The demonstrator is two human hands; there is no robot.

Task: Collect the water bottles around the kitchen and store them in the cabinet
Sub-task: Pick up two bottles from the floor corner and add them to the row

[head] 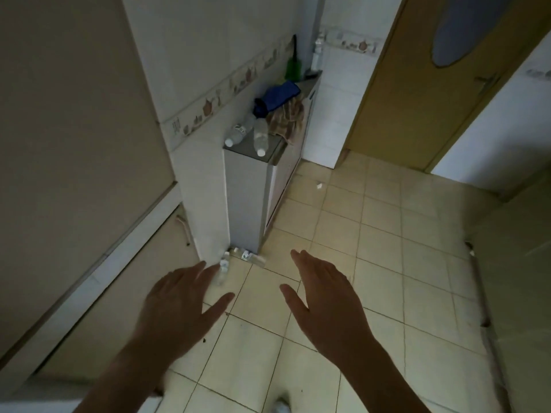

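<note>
Both hands, left hand [176, 305] and right hand [325, 296], spread empty, reaching for floor bottles [235, 260] just ahead by the cabinet [244, 204].

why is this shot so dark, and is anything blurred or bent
Head view: the room is dim, with one brighter patch on the floor tiles ahead of the open left hand and right hand; the wide lens bends the wall and brown door outward; the clear bottles on the floor are soft and low-contrast, the two lying on the narrow cabinet read more clearly.

Clear plastic bottles [261, 135], glossy floor tiles [384, 263]
</note>
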